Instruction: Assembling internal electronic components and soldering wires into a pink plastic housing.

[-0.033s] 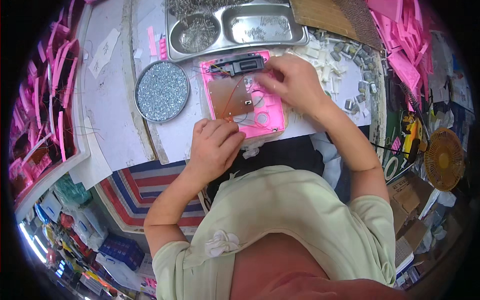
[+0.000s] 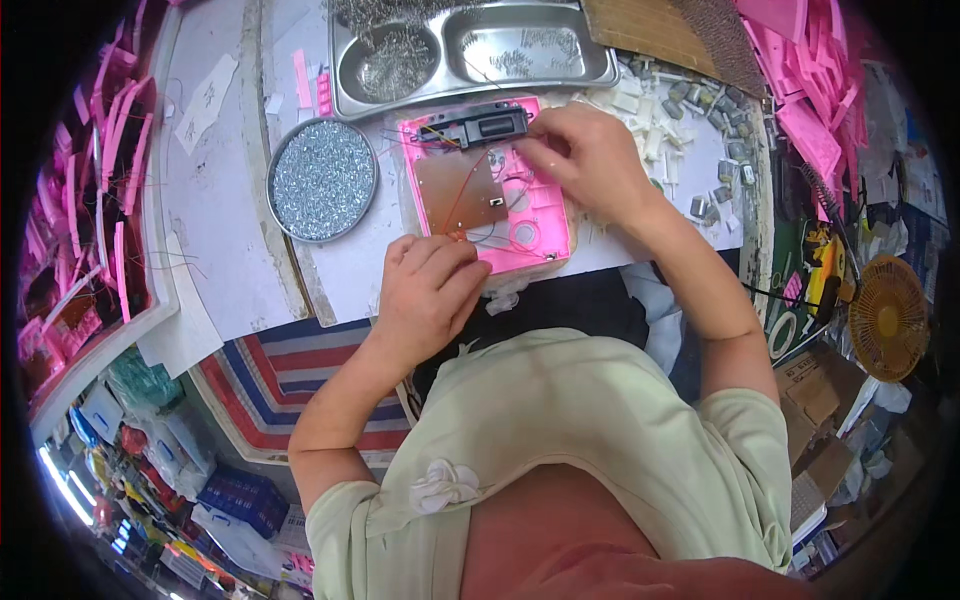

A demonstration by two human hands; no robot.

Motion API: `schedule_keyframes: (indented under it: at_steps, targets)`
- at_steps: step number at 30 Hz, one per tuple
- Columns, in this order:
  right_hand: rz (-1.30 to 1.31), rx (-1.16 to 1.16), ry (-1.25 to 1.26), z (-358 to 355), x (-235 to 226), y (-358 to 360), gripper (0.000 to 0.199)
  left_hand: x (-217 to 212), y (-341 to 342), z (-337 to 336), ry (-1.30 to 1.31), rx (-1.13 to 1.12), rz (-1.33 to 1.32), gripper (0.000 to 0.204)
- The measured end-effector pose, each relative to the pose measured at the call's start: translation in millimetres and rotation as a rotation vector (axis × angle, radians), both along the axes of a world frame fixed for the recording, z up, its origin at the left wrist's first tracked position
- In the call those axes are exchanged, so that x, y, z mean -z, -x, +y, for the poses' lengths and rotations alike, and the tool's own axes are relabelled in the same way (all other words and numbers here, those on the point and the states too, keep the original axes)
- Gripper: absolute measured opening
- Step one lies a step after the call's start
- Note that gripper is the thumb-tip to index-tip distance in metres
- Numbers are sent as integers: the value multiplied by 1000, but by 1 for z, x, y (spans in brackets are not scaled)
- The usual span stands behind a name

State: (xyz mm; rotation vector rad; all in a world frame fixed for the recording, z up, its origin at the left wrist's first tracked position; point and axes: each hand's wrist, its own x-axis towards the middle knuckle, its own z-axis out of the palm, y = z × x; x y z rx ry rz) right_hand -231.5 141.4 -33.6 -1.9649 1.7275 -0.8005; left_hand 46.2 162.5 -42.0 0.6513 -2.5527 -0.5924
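White, scuffed tabletop with items resting directly on it. Beneath both hands: an open pink plastic casing with a brown circuit board and thin wires. Beyond the right hand: a two-compartment stainless steel tray holding small metal parts. Beyond and to the left of the left hand: a round metal tin of silver screws. Right of the right hand: scattered small white and grey plastic components.

Far left on the bench: white paper slip with dark handwriting, lying tilted. Near left, on the floor: blue box, teal plastic bag, small colourful packets. Near right: brown cardboard boxes, one with dark print. No screens seen.
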Motion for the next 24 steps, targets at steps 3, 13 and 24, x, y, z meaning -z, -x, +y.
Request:
schedule_keyframes:
  at_steps: [3,13,24]
  targets:
    - [-280,118,-26,20,-3,4,13,-17,9,6,-71,-94,49,38]
    - [-57,-367,135,65,-25,-12,36,-10,31,20,-6,183,122,29]
    - [192,-357,230,55,-5,-73,46,-2,-42,22,-166,-249,-91,12]
